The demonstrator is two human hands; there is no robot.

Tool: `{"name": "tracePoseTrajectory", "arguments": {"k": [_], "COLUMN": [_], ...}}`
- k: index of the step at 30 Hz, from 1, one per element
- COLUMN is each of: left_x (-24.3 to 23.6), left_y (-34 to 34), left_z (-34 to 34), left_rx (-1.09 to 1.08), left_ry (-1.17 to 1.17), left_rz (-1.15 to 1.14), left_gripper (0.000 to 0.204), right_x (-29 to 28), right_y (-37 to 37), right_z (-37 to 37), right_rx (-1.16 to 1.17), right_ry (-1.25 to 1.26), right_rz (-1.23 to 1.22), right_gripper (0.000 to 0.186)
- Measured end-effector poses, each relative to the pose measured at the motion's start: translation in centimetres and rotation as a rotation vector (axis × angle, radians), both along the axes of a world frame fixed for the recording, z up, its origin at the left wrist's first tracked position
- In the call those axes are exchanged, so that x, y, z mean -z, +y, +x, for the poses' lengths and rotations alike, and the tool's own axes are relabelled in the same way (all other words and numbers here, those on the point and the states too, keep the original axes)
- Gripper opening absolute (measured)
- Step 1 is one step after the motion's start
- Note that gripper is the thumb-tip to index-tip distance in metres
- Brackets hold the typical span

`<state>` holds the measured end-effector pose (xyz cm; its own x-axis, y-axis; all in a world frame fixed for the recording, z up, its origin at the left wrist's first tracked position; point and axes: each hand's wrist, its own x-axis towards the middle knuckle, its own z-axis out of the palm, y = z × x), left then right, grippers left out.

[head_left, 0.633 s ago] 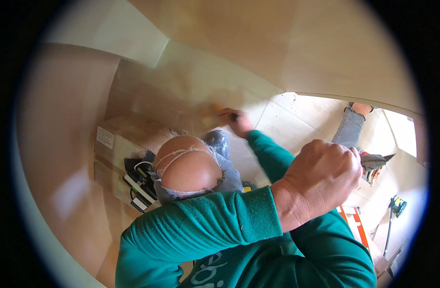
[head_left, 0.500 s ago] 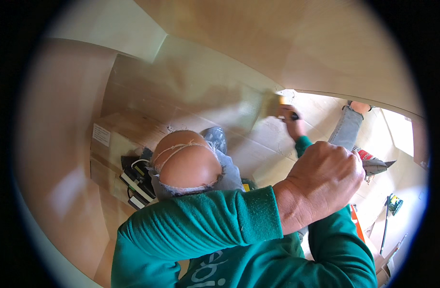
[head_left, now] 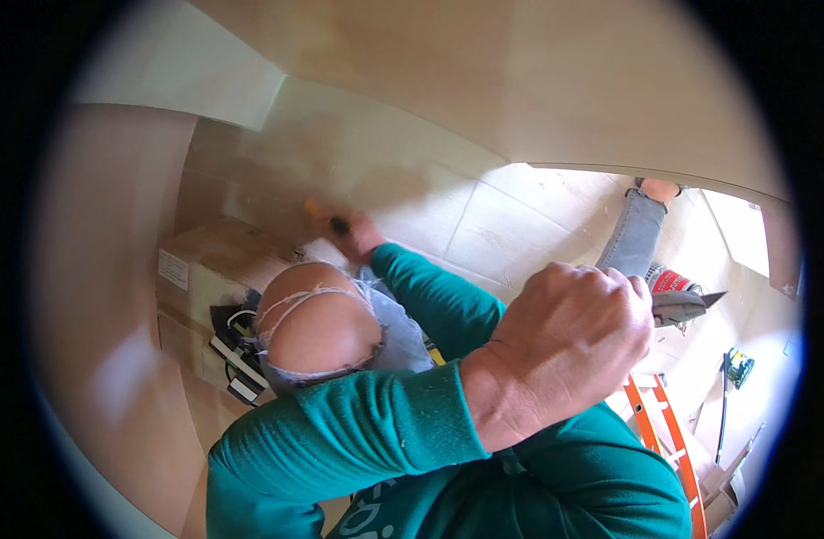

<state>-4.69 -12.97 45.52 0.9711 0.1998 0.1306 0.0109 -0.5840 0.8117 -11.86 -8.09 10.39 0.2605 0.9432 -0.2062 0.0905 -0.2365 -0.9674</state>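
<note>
My left arm, in a green sleeve, crosses in front of me. My left hand point(head_left: 574, 337) is closed round a grey utility knife point(head_left: 677, 308), whose dark pointed blade sticks out to the right. Beneath it my right arm reaches leftward. My right hand point(head_left: 363, 235), low over the pale tiled floor point(head_left: 493, 229) beyond my knee, is closed on a brush-like tool point(head_left: 339, 225) with a yellow part and a black handle end. Blur hides the tool's working end.
A cardboard box point(head_left: 205, 269) stands left of my bare knee point(head_left: 322, 314), with a black-and-white device point(head_left: 239, 359) beside it. Wooden panels point(head_left: 565, 81) rise ahead and at the left. An orange ladder point(head_left: 668, 440) and a red-labelled can point(head_left: 671, 278) are at the right.
My right hand has swept left across the floor with the brush-like tool, from near the panel's edge toward the box. My left hand still holds the knife. More of the ladder shows.
</note>
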Motion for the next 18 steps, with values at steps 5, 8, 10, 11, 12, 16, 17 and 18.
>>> {"name": "tracePoseTrajectory", "arguments": {"k": [5, 8, 10, 11, 12, 16, 17, 18], "left_x": [0.9, 0.4, 0.6, 0.7, 0.7, 0.7, 0.8, 1.2], "left_y": [1.1, 0.4, -0.2, -0.7, -1.1, -3.0, -3.2, -3.2], "left_z": [-1.2, -0.6, 0.0, 0.2, 0.3, -0.3, -0.3, -0.4], "left_rx": [-0.026, 0.035, 0.075, 0.103, 0.127, 0.257, 0.277, 0.281], "left_ry": [-0.004, -0.1, -0.146, -0.132, -0.117, -0.082, -0.097, -0.091], "left_rz": [-0.012, 0.021, 0.019, 0.028, 0.038, -0.095, -0.087, -0.077], "left_gripper": [0.023, 0.021, 0.019, 0.018, 0.018, 0.014, 0.013, 0.013], "right_x": [4.0, -0.2, -2.9, -4.0, -5.1, -9.0, -8.2, -8.6], "right_y": [-9.5, -19.3, -22.6, -23.2, -23.5, -19.6, -19.8, -19.2], "right_z": [13.2, 22.0, 23.1, 22.6, 22.0, 11.8, 10.3, 9.4], "right_rx": [0.546, 0.833, 0.884, 0.847, 0.804, 0.222, 0.028, -0.121], "right_ry": [0.31, 0.164, 0.018, -0.051, -0.118, -0.081, -0.088, -0.046], "right_rz": [-0.117, -0.176, -0.238, -0.242, -0.246, -0.041, -0.117, -0.361], "right_gripper": [0.026, 0.026, 0.024, 0.024, 0.024, 0.017, 0.017, 0.017]}}
